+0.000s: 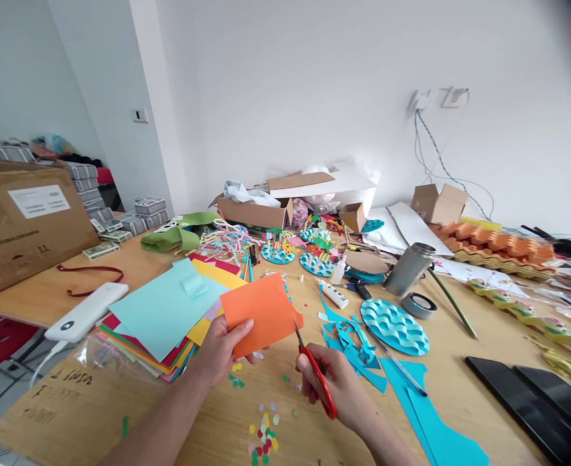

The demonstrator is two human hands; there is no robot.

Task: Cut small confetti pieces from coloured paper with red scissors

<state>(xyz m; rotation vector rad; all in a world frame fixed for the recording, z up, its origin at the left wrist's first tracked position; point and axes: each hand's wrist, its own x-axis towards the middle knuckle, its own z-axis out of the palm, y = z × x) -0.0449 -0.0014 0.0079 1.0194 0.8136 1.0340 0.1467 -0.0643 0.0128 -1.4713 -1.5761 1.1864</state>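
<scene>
The wooden table [217, 427] spread beneath both hands and out past them to left and right. A cardboard box [28, 226] stood well apart, far off to the left of the grip. The paper stack [159, 310], topped with pale aqua, came right up beside the left hand [224, 346] and crowded that side. Right of the right hand [331, 372] lay the turquoise sheet [441, 421], with two black panels [523, 401] farther out.

The orange sheet [261, 310] was held up between the hands, its left side pinched by the left hand — thumb on top, fingers underneath. Beyond the right hand and to its right lay a wavy-patterned oval [395, 327], and past that stood a steel bottle [406, 272]. A white power bank [84, 317] sat left of the stack.

The right hand's fingers were curled around the red handles of the scissors [320, 378], whose tip was at the sheet's right edge; how far the blades were parted could not be told. A glue bottle [334, 294] lay just past the sheet, and confetti [267, 433] was scattered nearer than both hands.

The table's left edge ran beyond the left forearm. Room to move showed as plain wood between the forearms — only the confetti dotted it.
</scene>
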